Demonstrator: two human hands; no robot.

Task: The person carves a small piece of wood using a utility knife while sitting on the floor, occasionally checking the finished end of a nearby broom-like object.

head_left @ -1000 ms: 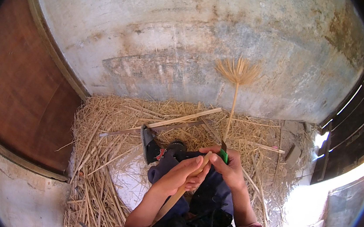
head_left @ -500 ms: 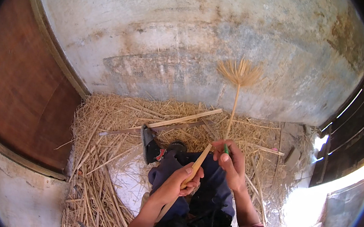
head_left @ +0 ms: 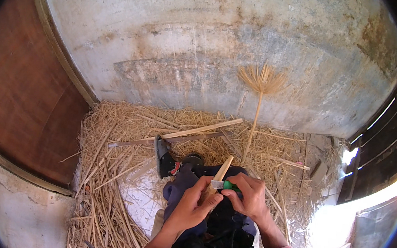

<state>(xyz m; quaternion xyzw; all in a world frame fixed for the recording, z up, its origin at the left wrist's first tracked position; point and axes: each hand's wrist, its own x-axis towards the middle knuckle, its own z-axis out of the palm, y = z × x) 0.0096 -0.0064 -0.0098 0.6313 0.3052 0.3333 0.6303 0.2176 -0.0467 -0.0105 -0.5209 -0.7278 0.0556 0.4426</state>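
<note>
Straw (head_left: 123, 164) covers the ground below a stained concrete wall (head_left: 205, 53), with a brown wooden door (head_left: 14, 96) along the left side and a straw broom (head_left: 260, 89) leaning upright against the wall. I am sitting on the straw, my legs in dark trousers (head_left: 187, 190) stretched toward the wall. Both forearms come up from the lower edge and meet over my lap. My left hand (head_left: 193, 209) is curled around the lower part of a pale wooden stick (head_left: 218, 174), which slants up and to the right from my fist, its upper end free above my knuckles. My right hand (head_left: 248, 195) is closed on a small knife with a green handle (head_left: 229, 186); its blade seems to lie across the stick just above my left thumb, though it is too small to be sure it touches. The two hands sit just beside each other, fingertips nearly meeting. Longer wooden slats (head_left: 193, 133) lie across the straw near the wall, beyond my feet.
</note>
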